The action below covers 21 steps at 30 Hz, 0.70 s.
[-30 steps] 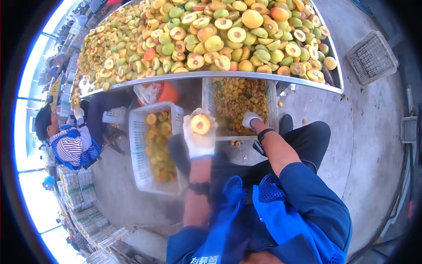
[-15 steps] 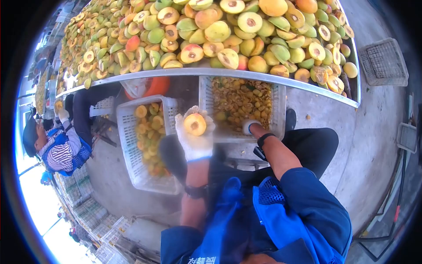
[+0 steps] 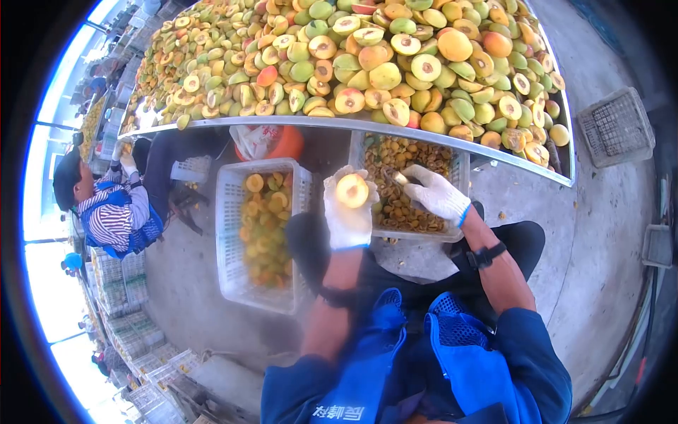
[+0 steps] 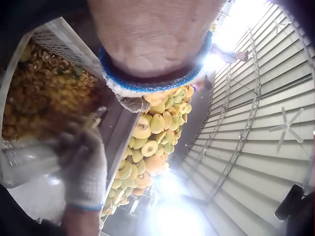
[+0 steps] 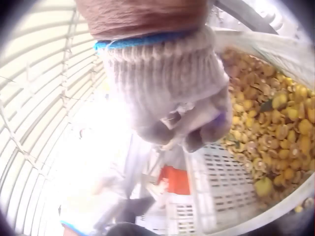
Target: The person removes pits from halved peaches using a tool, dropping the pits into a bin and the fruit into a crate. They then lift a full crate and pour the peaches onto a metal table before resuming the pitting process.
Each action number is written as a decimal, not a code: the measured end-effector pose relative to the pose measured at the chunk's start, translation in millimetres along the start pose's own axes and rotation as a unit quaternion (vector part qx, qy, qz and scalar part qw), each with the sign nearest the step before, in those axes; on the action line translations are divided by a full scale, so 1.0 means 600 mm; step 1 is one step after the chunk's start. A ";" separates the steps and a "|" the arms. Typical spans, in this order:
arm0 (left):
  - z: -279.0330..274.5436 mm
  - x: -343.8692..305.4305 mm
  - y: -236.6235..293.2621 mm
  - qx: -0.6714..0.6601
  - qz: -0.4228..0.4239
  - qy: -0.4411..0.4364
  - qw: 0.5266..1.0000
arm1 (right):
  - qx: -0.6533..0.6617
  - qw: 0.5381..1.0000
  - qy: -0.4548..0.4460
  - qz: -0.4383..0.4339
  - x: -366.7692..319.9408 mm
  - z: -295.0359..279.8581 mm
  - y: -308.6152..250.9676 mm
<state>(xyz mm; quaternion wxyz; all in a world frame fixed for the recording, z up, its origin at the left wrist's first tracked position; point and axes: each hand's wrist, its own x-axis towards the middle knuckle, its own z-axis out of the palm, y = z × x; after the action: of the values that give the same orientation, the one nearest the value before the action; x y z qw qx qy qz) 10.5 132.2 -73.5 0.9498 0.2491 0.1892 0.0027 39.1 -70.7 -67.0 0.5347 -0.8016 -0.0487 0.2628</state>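
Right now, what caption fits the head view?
Left hand holds a peach half; right hand grips a small tool above a crate of pits.

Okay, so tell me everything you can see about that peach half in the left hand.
The peach half is round, cut face turned up: yellow-orange flesh, pinkish rim, a darker reddish hollow in the middle; whether a stone sits there is unclear. The left hand, gloved in white knit, cups it from behind, fingers curled round its edge. It is held in the air by a white crate. The right hand, gripping a small tool, is near but apart.
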 end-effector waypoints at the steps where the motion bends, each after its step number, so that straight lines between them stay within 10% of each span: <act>1: 0.010 -0.006 -0.004 -0.017 -0.002 0.001 1.000 | 0.066 0.995 0.042 -0.058 -0.036 0.003 -0.034; 6: 0.020 -0.027 -0.034 0.036 0.011 -0.003 0.999 | -0.018 0.978 0.100 -0.184 -0.113 0.060 -0.046; 8: 0.025 -0.042 -0.047 0.333 0.163 -0.030 0.928 | -0.034 0.970 0.139 -0.196 -0.125 0.076 -0.040; 12: 0.056 -0.069 -0.042 0.335 0.138 -0.015 0.932 | -0.003 0.973 0.149 -0.177 -0.136 0.096 -0.023; 14: 0.062 -0.076 -0.040 0.061 0.017 -0.014 0.998 | 0.002 0.970 0.152 -0.188 -0.142 0.102 -0.016; 21: 0.067 -0.084 -0.060 0.077 0.009 -0.002 0.997 | -0.048 0.976 0.171 -0.129 -0.168 0.095 -0.049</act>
<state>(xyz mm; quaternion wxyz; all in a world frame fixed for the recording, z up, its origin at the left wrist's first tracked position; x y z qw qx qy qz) -25.0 76.6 -40.0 0.9280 0.3236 0.1844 -0.0035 -68.3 -47.0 -20.4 0.5256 -0.8464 -0.0718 0.0480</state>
